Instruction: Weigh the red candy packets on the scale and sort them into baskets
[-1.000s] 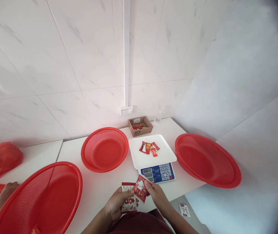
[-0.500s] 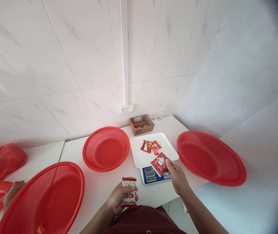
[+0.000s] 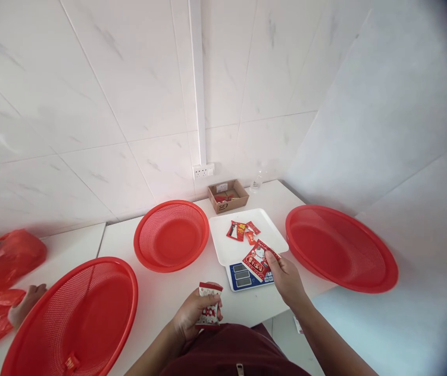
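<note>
My right hand (image 3: 286,279) pinches a red packet (image 3: 258,259) at the front edge of the scale's white tray (image 3: 231,250). Three small red packets (image 3: 243,231) lie further back on that tray. The blue keypad panel of the scale (image 3: 243,274) shows below the tray. Close to my body at the table's front edge, my left hand (image 3: 192,316) is closed round a white and red packet (image 3: 209,310).
A red mesh basket (image 3: 171,235) sits left of the scale, a wide one (image 3: 341,248) to the right, a third (image 3: 70,318) at front left. A cardboard box (image 3: 227,196) and a small bottle (image 3: 257,183) stand by the wall. Another person's hand (image 3: 25,305) and red bags (image 3: 6,261) are at far left.
My right hand carried the red packet from beside my left hand forward to the scale tray's front edge. My left hand kept its packet and lowered slightly.
</note>
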Available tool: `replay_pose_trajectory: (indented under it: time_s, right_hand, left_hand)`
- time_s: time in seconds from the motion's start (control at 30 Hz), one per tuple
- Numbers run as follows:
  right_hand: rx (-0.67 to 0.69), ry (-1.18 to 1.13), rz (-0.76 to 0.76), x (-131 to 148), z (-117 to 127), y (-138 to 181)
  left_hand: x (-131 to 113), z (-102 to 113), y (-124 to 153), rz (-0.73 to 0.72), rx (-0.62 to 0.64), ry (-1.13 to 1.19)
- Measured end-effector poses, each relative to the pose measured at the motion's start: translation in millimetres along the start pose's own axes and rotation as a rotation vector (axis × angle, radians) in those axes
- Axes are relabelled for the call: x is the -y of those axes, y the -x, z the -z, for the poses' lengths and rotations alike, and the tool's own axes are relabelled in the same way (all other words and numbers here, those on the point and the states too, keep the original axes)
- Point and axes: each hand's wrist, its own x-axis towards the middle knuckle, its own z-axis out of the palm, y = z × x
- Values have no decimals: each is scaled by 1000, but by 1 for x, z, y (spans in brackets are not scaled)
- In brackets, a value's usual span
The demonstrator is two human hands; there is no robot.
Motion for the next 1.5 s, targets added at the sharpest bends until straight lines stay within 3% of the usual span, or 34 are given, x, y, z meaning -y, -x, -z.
replay_pose_trajectory:
  time_s: [0.6,0.93,1.07,1.2,1.33,1.5]
  right_hand:
    - [-53,77,174,19,10,15]
    - [-34,58,122,23,13,19]
    - [6,24,83,23,9,21]
    - [79,48,122,21,1,23]
    - [190,70,185,20,-5,26]
    - [337,87,270,17,-6,30]
  left_hand:
    - [3,-1,3,18,-7,-27]
    - [0,-5,5,17,-29,-66]
    - [-13,-22,14,-44,36,-203]
    - [-32,-49,21,-208,150,-291]
    - [-43,-66,19,-270,105,-253]
    - [-45,-71,15,-286,118,-149]
